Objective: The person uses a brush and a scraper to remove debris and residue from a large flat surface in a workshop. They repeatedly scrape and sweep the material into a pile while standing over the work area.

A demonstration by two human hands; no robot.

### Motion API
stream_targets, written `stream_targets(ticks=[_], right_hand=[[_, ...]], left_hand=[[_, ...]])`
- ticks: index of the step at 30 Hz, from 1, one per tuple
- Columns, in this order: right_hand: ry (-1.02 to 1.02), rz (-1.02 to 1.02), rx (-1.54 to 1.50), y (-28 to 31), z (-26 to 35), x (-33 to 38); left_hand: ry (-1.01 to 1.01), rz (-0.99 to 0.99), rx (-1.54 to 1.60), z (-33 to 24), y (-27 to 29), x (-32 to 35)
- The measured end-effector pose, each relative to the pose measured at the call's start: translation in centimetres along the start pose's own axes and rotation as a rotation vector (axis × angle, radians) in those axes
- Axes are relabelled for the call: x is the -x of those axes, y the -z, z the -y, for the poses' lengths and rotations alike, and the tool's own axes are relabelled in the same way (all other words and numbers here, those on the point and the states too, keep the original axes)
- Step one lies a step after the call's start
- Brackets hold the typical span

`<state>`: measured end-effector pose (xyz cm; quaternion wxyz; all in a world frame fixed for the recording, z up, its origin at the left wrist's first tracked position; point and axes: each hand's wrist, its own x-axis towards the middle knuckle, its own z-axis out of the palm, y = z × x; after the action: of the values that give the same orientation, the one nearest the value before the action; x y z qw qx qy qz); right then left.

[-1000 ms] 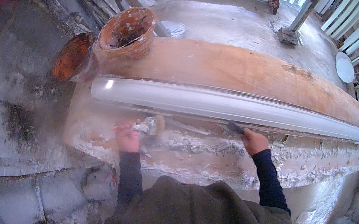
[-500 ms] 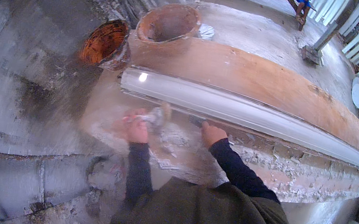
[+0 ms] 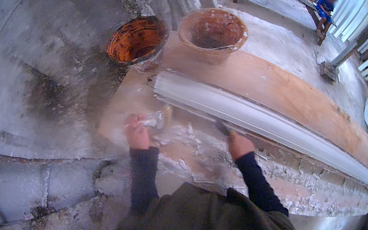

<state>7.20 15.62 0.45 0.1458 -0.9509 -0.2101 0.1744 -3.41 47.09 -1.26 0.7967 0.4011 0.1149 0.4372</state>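
The left hand [image 3: 138, 131] is holding a brush [image 3: 161, 117] over the left end of the bench [image 3: 292, 88]. The right hand [image 3: 240, 146] grips a dark tool [image 3: 223, 128] by the near side of a long white strip [image 3: 259, 118], too blurry to tell if they touch. The strip lies between the bench's far and near edges, with an orange bucket [image 3: 120, 39] and a brown bucket [image 3: 206, 52] at the far left corner.

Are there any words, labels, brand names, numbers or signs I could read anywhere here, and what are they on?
None can be read.
White strip: no lettering visible.
Two buckets, one orange, one paler: only stains and splashes visible.
Brush in the left hand, dark tool in the right hand: too blurred to show small markings.
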Motion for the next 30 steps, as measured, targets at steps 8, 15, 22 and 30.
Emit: stream_targets(ticks=[8,15,22,30], right_hand=[[0.080,0.012,0.042,-4.3,5.5,-4.9],[-0.013,-0.008,0.060,2.3,4.0,-1.5],[0.140,-0.128,0.019,-2.2,11.2,-8.2],[0.161,-0.039,0.112,-1.1,9.6,-5.9]], left_hand=[[0.058,-0.005,-0.139,-0.7,-0.1,-1.8],[0.013,0.005,-0.191,-7.6,2.1,-2.2],[-0.079,0.060,-0.127,-5.8,4.7,-1.4],[-0.049,-0.206,0.023,-10.3,7.0,0.3]])
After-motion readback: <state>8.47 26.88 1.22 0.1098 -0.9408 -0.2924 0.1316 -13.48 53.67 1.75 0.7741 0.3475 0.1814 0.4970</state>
